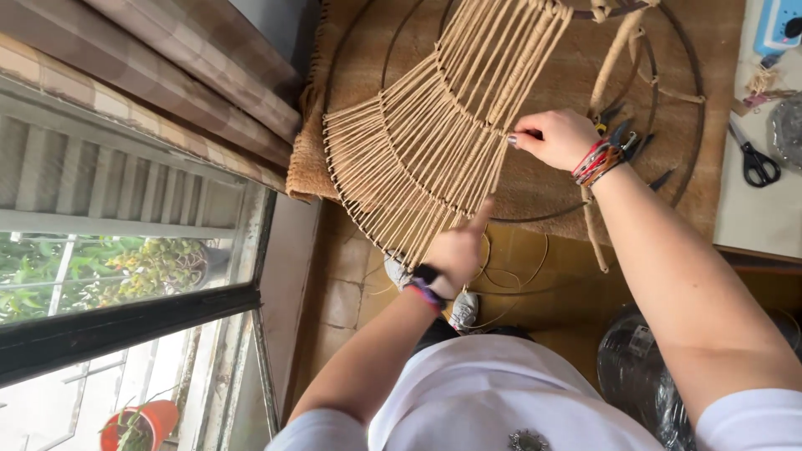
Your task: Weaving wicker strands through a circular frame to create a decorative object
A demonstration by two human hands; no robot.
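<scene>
A fan of tan cords [426, 146] is strung between concentric dark metal rings [695, 125], lying on a brown woven mat [551, 75]. My right hand [555, 138], with bead bracelets at the wrist, pinches the cords at the fan's right edge. My left hand [455, 250] sits at the near rim of the fan. Its index finger stretches up along the outer cords and its other fingers are curled. Loose cord ends [510, 271] hang below the mat edge.
Dark-handled pliers [625, 138] lie on the mat just behind my right wrist. Black scissors [757, 163] and a blue device [781, 25] rest on a pale surface at right. A black wrapped roll [639, 372] stands on the floor. A window [125, 267] fills the left.
</scene>
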